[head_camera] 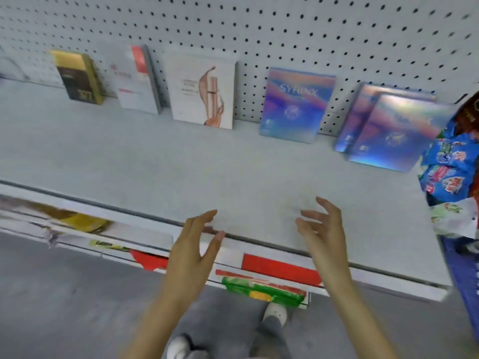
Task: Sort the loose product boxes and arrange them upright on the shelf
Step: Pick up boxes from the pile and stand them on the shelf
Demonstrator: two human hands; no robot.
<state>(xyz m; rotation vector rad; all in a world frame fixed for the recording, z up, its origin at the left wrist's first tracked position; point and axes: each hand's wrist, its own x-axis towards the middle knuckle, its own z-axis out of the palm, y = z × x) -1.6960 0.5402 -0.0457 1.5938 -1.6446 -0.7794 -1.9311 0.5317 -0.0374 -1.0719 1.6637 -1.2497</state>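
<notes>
Above the shelf [155,161] edge, left hand [191,244] and right hand [324,229] hover spread, empty; a careless reach could topple the leaning boxes [388,130].

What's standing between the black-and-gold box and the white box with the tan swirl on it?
One white box with a red stripe, upright against the pegboard, seen in the head view.

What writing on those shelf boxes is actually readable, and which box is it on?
"SYRINX": on the blue box.
Too blurred to read: the print on the white box, red-and-white box, gold box, shiny boxes and blue packets.
</notes>
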